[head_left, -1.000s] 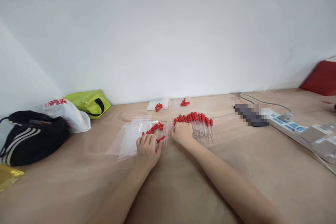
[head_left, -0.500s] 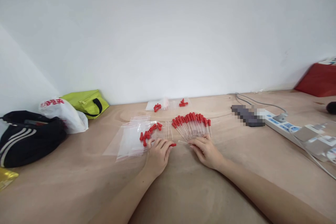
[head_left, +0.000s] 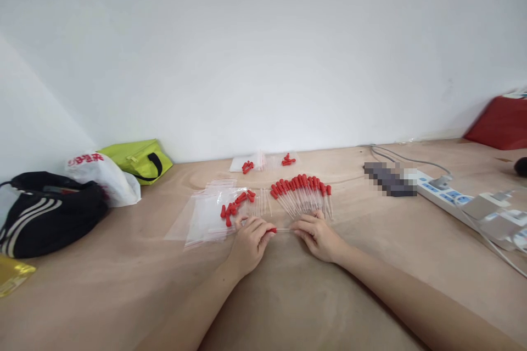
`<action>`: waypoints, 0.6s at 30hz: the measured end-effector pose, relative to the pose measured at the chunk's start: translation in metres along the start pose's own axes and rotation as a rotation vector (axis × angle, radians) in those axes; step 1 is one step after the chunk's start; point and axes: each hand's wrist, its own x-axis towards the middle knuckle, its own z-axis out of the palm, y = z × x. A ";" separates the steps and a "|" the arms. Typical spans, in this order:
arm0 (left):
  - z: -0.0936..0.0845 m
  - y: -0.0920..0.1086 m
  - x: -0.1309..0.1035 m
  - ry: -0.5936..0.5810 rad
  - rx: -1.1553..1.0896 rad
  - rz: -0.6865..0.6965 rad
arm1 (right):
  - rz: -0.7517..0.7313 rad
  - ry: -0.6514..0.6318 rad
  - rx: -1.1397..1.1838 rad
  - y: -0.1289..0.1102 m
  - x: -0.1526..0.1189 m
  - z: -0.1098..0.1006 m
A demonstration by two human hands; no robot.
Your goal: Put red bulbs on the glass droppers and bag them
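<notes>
Between thumb and fingers, my left hand [head_left: 249, 242] pinches a red rubber bulb [head_left: 272, 230]. My right hand [head_left: 318, 237] grips a thin clear tube [head_left: 283, 230], whose left end meets the bulb. Beyond my right hand, several clear droppers with red bulbs [head_left: 302, 182] lie fanned out. Loose red bulbs [head_left: 228, 211] rest on clear plastic bags [head_left: 201, 219] beyond and left of my left hand. Several bare clear tubes [head_left: 259, 204] lie between the bags and the fan.
Small bags with red bulbs [head_left: 247, 166] lie near the wall. At left are a black bag [head_left: 53, 219], a white plastic bag [head_left: 101, 178] and a lime-green bag [head_left: 138, 159]. A power strip [head_left: 440, 192] with chargers and cables is at right, beside a dark pixelated object [head_left: 389, 180].
My right hand has moved slightly left with the tube, which now lines up with and meets the red bulb in my left hand. The view has shifted slightly.
</notes>
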 end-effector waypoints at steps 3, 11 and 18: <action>-0.003 0.002 0.001 -0.036 -0.025 0.041 | 0.000 -0.007 0.012 0.000 0.000 -0.002; -0.004 0.004 0.002 -0.091 -0.004 0.072 | -0.003 0.026 -0.069 -0.004 0.000 -0.002; 0.000 0.000 -0.001 -0.083 -0.004 0.099 | -0.013 0.016 -0.098 -0.010 0.003 0.002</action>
